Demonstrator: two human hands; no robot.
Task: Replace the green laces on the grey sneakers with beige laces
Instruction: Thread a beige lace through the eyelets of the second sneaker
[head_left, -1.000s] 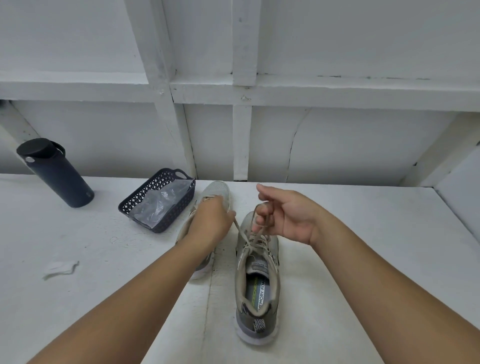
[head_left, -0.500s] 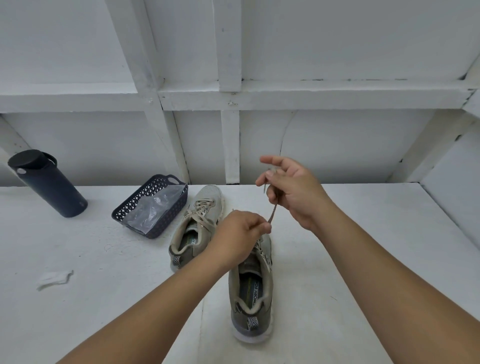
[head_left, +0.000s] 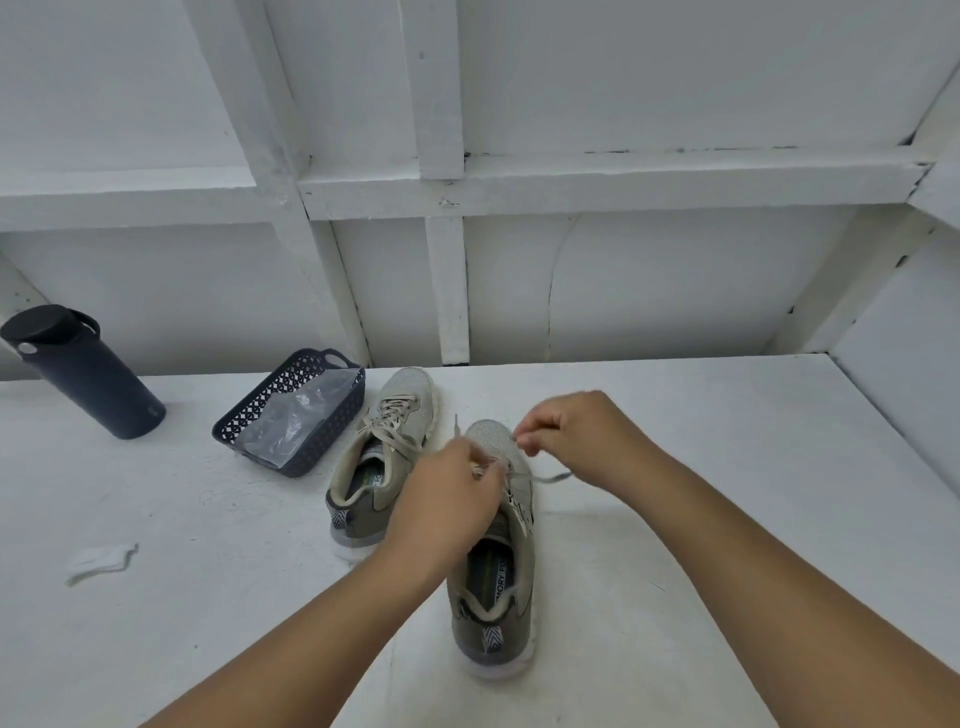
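Two grey mesh sneakers sit on the white painted worktop (head_left: 727, 467), toes pointing away from the person. The nearer sneaker (head_left: 496, 597) lies in the centre. The left hand (head_left: 447, 504) is over its tongue area, fingers curled in a pinching grip on the beige lace (head_left: 480, 470) at the eyelets. The right hand (head_left: 582, 436) hovers just past the toe, thumb and forefinger pinched on a lace strand; a loose lace end (head_left: 553, 478) trails out to the right under this hand. A short lace tip sticks up between the two shoes. Exact lace path under the left hand is hidden.

The second grey sneaker (head_left: 387, 457) is just left of the first and slightly farther back, laced with a beige lace (head_left: 392, 421), ends loose over its collar.

Dark perforated plastic basket (head_left: 283, 384) sits just left of that shoe, holding a crumpled clear plastic bag (head_left: 293, 421). Dark cylindrical bottle with black lid and loop handle (head_left: 83, 371) stands well left, near the wall. A small scrap of white paper (head_left: 101, 561) lies on the worktop at near left. White panelled wall (head_left: 623, 286) behind.
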